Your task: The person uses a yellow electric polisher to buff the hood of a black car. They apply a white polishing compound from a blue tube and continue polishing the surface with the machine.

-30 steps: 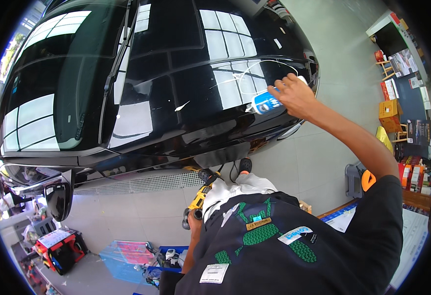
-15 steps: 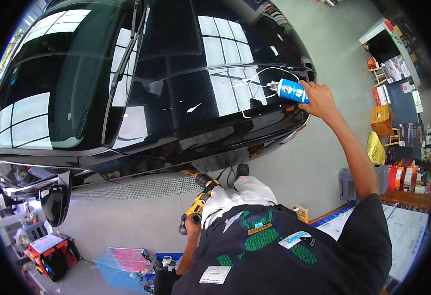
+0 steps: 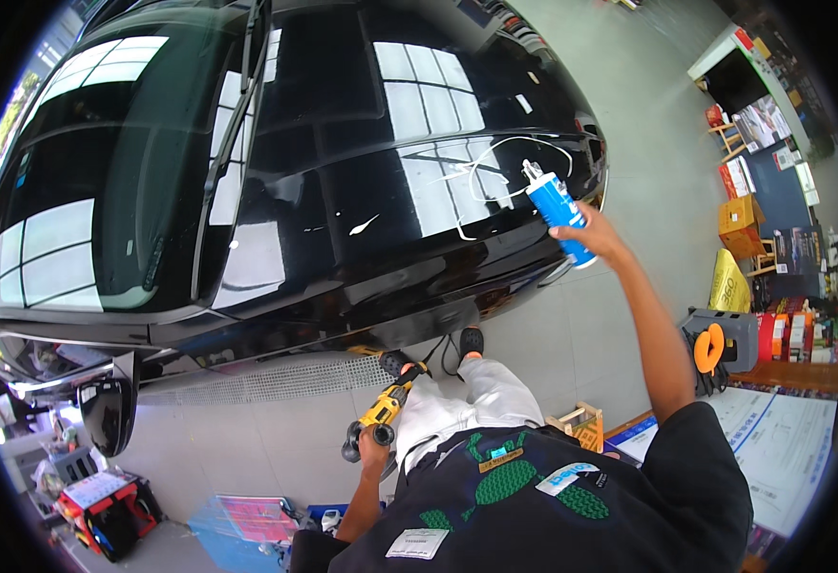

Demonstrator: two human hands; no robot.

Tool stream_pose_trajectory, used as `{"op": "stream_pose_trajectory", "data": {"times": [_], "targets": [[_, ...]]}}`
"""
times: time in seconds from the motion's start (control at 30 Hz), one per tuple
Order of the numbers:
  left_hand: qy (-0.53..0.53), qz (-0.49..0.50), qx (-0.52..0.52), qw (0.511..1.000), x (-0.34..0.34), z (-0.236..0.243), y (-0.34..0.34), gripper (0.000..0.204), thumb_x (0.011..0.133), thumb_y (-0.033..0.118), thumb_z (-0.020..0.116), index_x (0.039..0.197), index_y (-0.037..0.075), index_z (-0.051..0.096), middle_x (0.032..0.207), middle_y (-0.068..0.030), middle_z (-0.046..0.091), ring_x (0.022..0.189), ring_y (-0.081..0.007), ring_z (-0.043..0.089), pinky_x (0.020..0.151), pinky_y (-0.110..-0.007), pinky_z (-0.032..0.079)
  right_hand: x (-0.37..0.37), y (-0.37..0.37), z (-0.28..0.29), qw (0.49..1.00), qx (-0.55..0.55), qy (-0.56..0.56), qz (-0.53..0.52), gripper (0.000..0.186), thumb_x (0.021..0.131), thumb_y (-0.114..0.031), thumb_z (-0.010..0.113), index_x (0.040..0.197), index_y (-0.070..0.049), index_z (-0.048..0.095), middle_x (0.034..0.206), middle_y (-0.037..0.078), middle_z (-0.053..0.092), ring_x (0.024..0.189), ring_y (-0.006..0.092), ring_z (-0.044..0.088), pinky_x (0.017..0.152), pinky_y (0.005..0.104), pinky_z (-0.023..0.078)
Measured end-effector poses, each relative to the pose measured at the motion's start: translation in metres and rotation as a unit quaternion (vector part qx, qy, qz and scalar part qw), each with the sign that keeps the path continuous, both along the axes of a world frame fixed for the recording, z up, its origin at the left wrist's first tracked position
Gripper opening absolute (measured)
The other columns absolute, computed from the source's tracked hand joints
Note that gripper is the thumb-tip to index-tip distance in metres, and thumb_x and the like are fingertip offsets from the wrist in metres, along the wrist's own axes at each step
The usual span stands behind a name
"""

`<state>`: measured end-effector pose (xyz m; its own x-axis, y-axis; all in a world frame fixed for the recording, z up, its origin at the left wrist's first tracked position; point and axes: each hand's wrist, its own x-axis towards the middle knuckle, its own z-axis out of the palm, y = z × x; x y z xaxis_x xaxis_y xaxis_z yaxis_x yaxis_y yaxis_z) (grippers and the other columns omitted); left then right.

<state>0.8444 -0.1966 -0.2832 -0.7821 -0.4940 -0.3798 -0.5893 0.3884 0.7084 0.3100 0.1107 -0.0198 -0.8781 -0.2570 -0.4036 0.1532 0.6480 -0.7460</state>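
Observation:
My right hand [image 3: 591,234] is closed around a blue bottle [image 3: 555,203] with a clear-looking nozzle, held over the near front corner of a glossy black car hood [image 3: 323,162]. The bottle is tilted, its nozzle pointing away from me and slightly left. White liquid [image 3: 461,227] lies on the paint in a thin looping line, and a short white streak [image 3: 364,225] sits farther left. Low by my left thigh, my left hand [image 3: 373,451] grips a yellow and black corded power tool, seemingly a polisher [image 3: 384,409]. Its working face is not clearly visible.
The windshield and wiper [image 3: 230,129] are at left, with the side mirror [image 3: 108,406] jutting toward me. A floor grate [image 3: 276,382] runs beside the car. At right stand a grey case [image 3: 732,339], an orange object [image 3: 709,349], boxes and a white-topped table [image 3: 773,458].
My right hand has drawn back toward me, and the bottle has turned from nozzle-left to nozzle pointing away. The left hand still holds the polisher low. The orange object has come into view.

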Motion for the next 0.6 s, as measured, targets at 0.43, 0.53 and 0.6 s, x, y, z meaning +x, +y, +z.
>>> {"op": "stream_pose_trajectory", "data": {"times": [0.43,0.53,0.6], "targets": [[-0.015,-0.07,-0.054,0.996,-0.039,0.032,0.07,0.024,0.068,-0.003,0.067,0.092,-0.001,0.065,0.091,-0.0211,0.066,0.091,-0.0436,0.061,0.083,-0.048,0.048,0.087,0.14,-0.061,0.883,-0.364,0.112,-0.273,0.075,0.078,-0.026,0.079,0.138,-0.004,0.04,0.12,0.011,0.058,0.11,0.0201,0.058,0.098,0.0367,0.047],[0.017,-0.156,-0.089,0.984,-0.044,0.037,0.095,0.02,0.067,-0.001,0.068,0.087,0.002,0.063,0.084,-0.0185,0.062,0.085,-0.0415,0.059,0.078,-0.048,0.046,0.097,0.233,-0.122,0.896,-0.254,0.142,-0.336,0.073,0.077,-0.026,0.079,0.136,-0.003,0.041,0.118,0.012,0.058,0.106,0.0201,0.059,0.095,0.0362,0.049],[-0.029,-0.186,-0.095,0.978,-0.052,0.05,0.107,0.02,0.067,0.0,0.07,0.085,0.003,0.063,0.082,-0.0171,0.061,0.083,-0.0403,0.058,0.077,-0.047,0.046,0.109,0.294,-0.2,0.9,-0.202,0.09,-0.377,0.074,0.077,-0.027,0.08,0.135,-0.003,0.041,0.117,0.013,0.058,0.103,0.0202,0.06,0.091,0.0363,0.051]]}}
